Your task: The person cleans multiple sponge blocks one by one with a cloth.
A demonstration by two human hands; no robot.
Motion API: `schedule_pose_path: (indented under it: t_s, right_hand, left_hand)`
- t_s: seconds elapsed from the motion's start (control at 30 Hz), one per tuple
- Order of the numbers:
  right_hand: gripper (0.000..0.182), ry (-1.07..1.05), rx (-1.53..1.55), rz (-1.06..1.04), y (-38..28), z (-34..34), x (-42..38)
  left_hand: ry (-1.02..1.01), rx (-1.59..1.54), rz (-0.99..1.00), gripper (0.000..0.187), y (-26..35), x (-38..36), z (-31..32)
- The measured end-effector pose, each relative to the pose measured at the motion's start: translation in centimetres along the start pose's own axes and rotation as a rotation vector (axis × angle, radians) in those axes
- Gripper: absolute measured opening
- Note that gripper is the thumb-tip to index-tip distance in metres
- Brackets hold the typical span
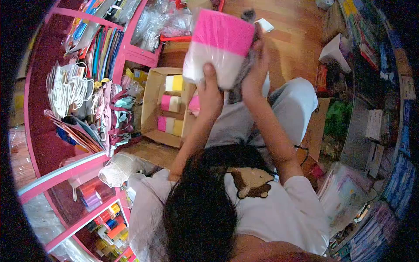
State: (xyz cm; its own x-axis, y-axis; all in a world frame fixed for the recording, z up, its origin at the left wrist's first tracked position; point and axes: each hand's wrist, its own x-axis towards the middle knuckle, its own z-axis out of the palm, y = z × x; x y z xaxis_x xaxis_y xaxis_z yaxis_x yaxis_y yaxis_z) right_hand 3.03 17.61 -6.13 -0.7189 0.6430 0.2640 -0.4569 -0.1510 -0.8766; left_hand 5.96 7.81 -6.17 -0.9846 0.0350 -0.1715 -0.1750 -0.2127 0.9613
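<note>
Nearest, a white T-shirt (279, 222) with a brown animal patch (253, 182) is worn by the seated person, and long dark hair (198, 214) is seen hanging over it. To the left, spools (114, 227) in several colours are kept behind the pink frame of a low cabinet (74, 215). Grey trousers (290, 102) are seen beneath the right forearm, with one knee raised. On the left, an open carton (149, 105) is set on the wooden floor (297, 39); inside it, a pink, white and yellow pack (170, 125) is placed towards the near edge, a pink and white pack (170, 103) midway, and a white and yellow pack (174, 83) towards the far edge. A larger pink and white pack (220, 48), wrapped in clear plastic, is held up beyond the lap: its near left corner is gripped by the left hand (211, 96), thumb on top, and its right edge is held by the right hand (257, 72). Something dark grey (241, 76) is seen along that right edge; what it is cannot be told. Farther off, clear bags (157, 19) are piled beside a red tray (176, 38).
</note>
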Motion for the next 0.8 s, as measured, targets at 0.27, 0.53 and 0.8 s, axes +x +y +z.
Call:
schedule_pose_path:
  t_s: [0.27, 0.53, 0.8]
  right_hand:
    - [0.043, -0.114, -0.099, 0.072, 6.3, 1.5, -3.9]
    - [0.046, -0.050, 0.083, 0.011, -0.6, -1.7, 1.7]
    - [0.039, -0.245, -0.030, 0.133, 3.2, 1.0, -3.6]
  left_hand:
    - [0.107, -0.103, 0.060, 0.063, 0.6, 3.1, -0.2]
    - [0.094, 0.064, -0.032, 0.054, 0.1, -1.7, 1.6]
    - [0.076, 0.115, 0.260, 0.050, 2.9, 3.4, 1.1]
